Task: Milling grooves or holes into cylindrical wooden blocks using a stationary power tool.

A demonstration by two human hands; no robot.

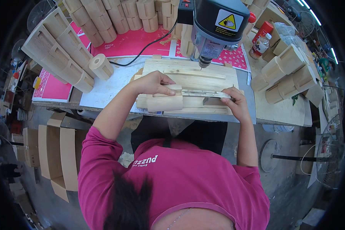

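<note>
A pale wooden jig board (203,74) with raised strips lies on the bench under the drill press (218,23), whose thin bit (201,69) points down above it. My left hand (155,83) is closed, thumb and fingers gripping a light wooden block (165,103) with a rounded side at the board's near left. In my right hand (235,102), thumb and fingers pinch the right end of a narrow pale strip (205,93). The strip lies level, its left end close to the block. A small grey metal piece (206,101) shows beneath the strip.
Stacks of wooden blocks (61,46) stand at the back left, and more (289,73) at the right. A loose wooden cylinder (101,66) sits left of the board. A black cable (149,51) crosses behind. A bottle (260,46) stands back right; cardboard boxes (59,153) are lower left.
</note>
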